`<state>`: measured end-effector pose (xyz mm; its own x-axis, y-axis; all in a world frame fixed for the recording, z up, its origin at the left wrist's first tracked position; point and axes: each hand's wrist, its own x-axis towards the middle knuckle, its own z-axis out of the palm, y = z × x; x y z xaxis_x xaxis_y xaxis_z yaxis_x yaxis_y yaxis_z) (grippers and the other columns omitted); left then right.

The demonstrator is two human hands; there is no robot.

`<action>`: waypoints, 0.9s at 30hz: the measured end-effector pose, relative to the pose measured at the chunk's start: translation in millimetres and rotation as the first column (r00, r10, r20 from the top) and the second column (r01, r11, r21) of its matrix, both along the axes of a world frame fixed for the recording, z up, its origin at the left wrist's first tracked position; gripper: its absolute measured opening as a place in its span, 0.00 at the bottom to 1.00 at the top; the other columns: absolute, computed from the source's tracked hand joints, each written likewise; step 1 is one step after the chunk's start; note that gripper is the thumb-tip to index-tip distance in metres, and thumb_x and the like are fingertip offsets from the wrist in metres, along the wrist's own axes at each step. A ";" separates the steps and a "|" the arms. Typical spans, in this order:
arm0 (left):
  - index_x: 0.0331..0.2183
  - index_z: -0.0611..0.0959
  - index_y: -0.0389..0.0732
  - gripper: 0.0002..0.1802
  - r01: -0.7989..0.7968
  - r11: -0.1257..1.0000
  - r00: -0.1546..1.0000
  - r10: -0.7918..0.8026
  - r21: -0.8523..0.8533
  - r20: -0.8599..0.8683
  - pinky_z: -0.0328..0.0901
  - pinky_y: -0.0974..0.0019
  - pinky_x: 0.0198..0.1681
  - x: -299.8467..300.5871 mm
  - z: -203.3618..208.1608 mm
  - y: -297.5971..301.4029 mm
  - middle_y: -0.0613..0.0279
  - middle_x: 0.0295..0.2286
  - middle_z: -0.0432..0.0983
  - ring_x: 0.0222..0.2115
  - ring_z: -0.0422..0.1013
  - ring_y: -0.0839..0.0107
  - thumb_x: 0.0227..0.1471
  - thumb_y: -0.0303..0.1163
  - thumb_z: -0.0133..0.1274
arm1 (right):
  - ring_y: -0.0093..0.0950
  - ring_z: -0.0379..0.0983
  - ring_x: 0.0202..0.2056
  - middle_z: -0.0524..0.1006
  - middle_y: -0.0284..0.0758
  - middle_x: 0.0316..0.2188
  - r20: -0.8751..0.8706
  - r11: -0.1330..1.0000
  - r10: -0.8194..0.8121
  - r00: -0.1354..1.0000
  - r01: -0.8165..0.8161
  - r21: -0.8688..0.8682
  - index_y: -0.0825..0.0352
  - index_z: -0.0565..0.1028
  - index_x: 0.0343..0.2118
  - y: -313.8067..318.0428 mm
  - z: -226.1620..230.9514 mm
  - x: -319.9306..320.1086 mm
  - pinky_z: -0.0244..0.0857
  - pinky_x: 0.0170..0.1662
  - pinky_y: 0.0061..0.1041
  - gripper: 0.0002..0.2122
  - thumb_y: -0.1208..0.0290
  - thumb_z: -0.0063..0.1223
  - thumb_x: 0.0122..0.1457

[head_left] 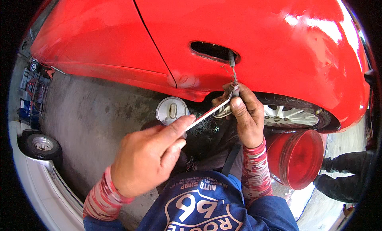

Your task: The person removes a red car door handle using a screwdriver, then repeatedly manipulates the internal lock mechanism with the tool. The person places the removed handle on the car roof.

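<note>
My left hand [145, 155] is closed around a thin flat strip-like tool [209, 113], pale along one edge and red on its face. The tool slants up to the right, its far end at the fingers of my right hand [248, 117]. Those fingers pinch a wire connector [236, 90], with a glossy pale piece [223, 111] partly hidden beneath them. Dark wiring [232, 59] runs from the connector up into an oval hole [211, 50] in the red car body panel [254, 24].
Below the panel sit a silver-spoked wheel [292, 116] and a red bucket [304, 161]. A round lidded can [163, 111] stands on the concrete floor [91, 107]. At left are a white car [43, 187] and a tool rack [38, 92]. Another person's dark-clothed legs [346, 177] show at right.
</note>
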<state>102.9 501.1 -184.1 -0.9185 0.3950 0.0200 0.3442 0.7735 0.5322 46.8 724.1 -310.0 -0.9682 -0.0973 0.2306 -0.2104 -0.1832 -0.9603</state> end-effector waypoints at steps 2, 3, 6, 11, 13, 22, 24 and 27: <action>0.56 0.79 0.44 0.27 -0.028 0.999 0.998 0.030 -0.038 0.046 0.73 0.53 0.32 -1.5 1.1 3.1 0.45 0.33 0.81 0.29 0.78 0.47 0.54 0.24 0.57 | 0.22 0.79 0.36 0.82 0.39 0.39 0.005 1.000 -0.005 1.000 0.005 0.015 0.74 0.71 0.55 1.7 -0.8 -0.3 0.68 0.35 0.19 0.21 0.59 0.50 0.70; 0.57 0.79 0.45 0.27 -0.017 0.999 1.000 0.016 -0.051 -0.012 0.72 0.52 0.32 -0.3 0.9 5.0 0.46 0.32 0.81 0.29 0.78 0.47 0.54 0.25 0.57 | 0.21 0.79 0.36 0.82 0.39 0.40 0.014 1.000 -0.002 1.000 0.002 -0.007 0.74 0.71 0.55 2.3 -2.2 -0.8 0.68 0.34 0.18 0.21 0.59 0.50 0.70; 0.58 0.78 0.52 0.29 -0.075 0.969 0.994 0.054 -0.237 -0.097 0.71 0.49 0.27 16.3 -1.8 14.7 0.51 0.27 0.77 0.24 0.76 0.48 0.54 0.29 0.59 | 0.20 0.78 0.37 0.81 0.39 0.42 0.002 0.998 -0.066 0.998 0.066 -0.007 0.74 0.72 0.55 -2.3 -8.3 -0.5 0.67 0.33 0.18 0.21 0.60 0.52 0.70; 0.60 0.76 0.54 0.32 -0.134 0.958 0.981 0.091 -0.254 -0.173 0.70 0.49 0.25 28.9 -14.5 21.4 0.53 0.24 0.72 0.21 0.73 0.49 0.53 0.30 0.60 | 0.23 0.77 0.40 0.79 0.37 0.43 -0.014 0.984 -0.157 0.988 0.155 -0.086 0.75 0.72 0.55 -16.7 -13.8 0.1 0.70 0.39 0.21 0.19 0.64 0.53 0.69; 0.60 0.76 0.54 0.32 -0.137 0.964 0.981 0.100 -0.227 -0.168 0.70 0.50 0.26 27.5 -17.2 19.3 0.52 0.26 0.74 0.22 0.74 0.49 0.53 0.28 0.60 | 0.24 0.76 0.40 0.78 0.37 0.44 -0.039 0.975 -0.196 0.980 0.191 -0.117 0.76 0.71 0.55 -20.5 -10.9 -0.3 0.71 0.46 0.25 0.17 0.69 0.52 0.69; 0.66 0.67 0.51 0.37 0.181 0.938 0.976 -0.208 0.295 0.062 0.71 0.50 0.32 -14.9 -44.6 -16.9 0.45 0.29 0.78 0.26 0.77 0.48 0.56 0.26 0.55 | 0.36 0.79 0.48 0.79 0.44 0.47 0.018 0.947 0.207 0.978 -0.196 -0.253 0.75 0.69 0.51 6.3 8.9 -9.9 0.73 0.54 0.35 0.15 0.71 0.54 0.67; 0.67 0.65 0.51 0.37 0.164 0.929 0.969 -0.214 0.330 0.123 0.71 0.50 0.32 -20.4 -51.1 -17.7 0.45 0.29 0.79 0.26 0.77 0.48 0.57 0.26 0.54 | 0.36 0.79 0.47 0.79 0.44 0.46 0.021 0.958 0.195 0.981 -0.186 -0.218 0.75 0.70 0.51 7.1 6.0 -12.0 0.73 0.53 0.34 0.15 0.71 0.55 0.66; 0.67 0.64 0.51 0.38 0.183 0.958 0.975 -0.207 0.222 0.087 0.72 0.50 0.30 -22.7 -52.3 -15.9 0.46 0.27 0.78 0.24 0.77 0.48 0.56 0.28 0.54 | 0.35 0.80 0.46 0.79 0.43 0.45 0.008 0.967 0.167 0.986 -0.162 -0.195 0.75 0.70 0.51 6.8 0.1 -14.9 0.74 0.52 0.34 0.16 0.72 0.57 0.66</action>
